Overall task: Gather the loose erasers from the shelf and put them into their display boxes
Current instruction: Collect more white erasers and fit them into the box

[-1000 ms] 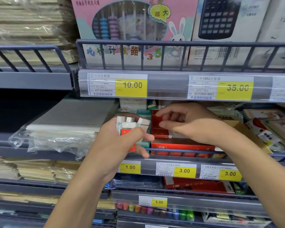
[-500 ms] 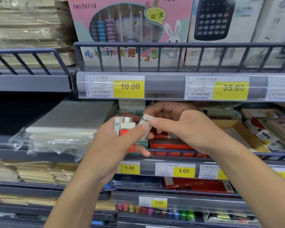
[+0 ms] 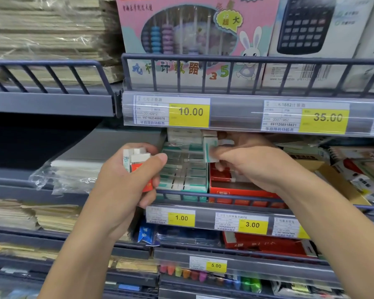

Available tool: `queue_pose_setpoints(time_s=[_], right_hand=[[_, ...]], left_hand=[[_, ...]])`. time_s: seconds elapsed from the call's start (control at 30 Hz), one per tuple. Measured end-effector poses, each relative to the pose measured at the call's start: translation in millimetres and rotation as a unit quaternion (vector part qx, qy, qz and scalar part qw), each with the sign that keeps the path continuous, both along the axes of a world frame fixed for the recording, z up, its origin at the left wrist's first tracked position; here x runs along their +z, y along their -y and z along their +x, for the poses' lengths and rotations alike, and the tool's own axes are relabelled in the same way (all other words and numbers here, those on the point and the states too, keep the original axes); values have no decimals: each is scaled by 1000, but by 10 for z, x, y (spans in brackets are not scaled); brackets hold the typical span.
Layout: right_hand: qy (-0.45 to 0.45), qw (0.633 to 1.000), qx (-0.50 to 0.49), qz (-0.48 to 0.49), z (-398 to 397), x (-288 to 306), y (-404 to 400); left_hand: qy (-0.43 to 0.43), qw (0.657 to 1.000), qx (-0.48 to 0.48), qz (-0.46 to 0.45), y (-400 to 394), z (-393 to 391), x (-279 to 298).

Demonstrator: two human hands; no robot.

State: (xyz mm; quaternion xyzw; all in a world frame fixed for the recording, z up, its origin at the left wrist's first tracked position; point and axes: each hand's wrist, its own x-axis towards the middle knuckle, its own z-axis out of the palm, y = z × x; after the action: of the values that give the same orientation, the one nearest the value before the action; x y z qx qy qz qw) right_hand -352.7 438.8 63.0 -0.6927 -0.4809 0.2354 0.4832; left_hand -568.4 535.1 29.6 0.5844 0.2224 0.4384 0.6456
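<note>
Pinching one white eraser with a green band (image 3: 209,151), the right hand (image 3: 255,167) holds it upright just above the green display box (image 3: 183,169), whose rows of matching erasers fill the middle shelf (image 3: 235,198). Its grip is narrow, thumb and fingers closed on the eraser's sides. Beside that box on the right sits a red display box (image 3: 238,186), partly hidden by the wrist. The left hand (image 3: 130,180) is curled tight around a bundle of loose erasers (image 3: 136,160), white ends showing at the top and an orange sleeve below. Yellow price tags (image 3: 189,114) line the shelf edges. Above stand an abacus toy box (image 3: 192,35) and a calculator box (image 3: 311,29).
</note>
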Motion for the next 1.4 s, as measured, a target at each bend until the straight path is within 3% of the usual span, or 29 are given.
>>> queue_pose_setpoints(time_s=[0.1,0.2,0.4,0.73,1.13,1.27,1.33,1.4], right_hand=[[131,990,-35,-26,-4,53,-59],[262,958,-29,-110,-24,96,-207],[337,932,28,-128,-72,39,-454],[494,846,56,-193,-167,76,-541],[466,865,62,-174,-101,9,-624],[481,854,83,-178,-112,36,-574],[414,897,75,-133,-116,63,-501],[253,959,114,-56,-181,92,-386]], left_hand=[[9,1000,9,5,-32,-79,14],[13,1000,5,7,-64,-129,19],[6,1000,-14,15,-64,-149,19],[-1,999,-29,17,-85,-178,8],[-36,998,-43,22,-94,-117,-30],[-49,997,-59,15,-66,-74,-39],[-54,996,-68,18,-43,-61,-36],[-55,996,-71,26,-16,-39,-40]])
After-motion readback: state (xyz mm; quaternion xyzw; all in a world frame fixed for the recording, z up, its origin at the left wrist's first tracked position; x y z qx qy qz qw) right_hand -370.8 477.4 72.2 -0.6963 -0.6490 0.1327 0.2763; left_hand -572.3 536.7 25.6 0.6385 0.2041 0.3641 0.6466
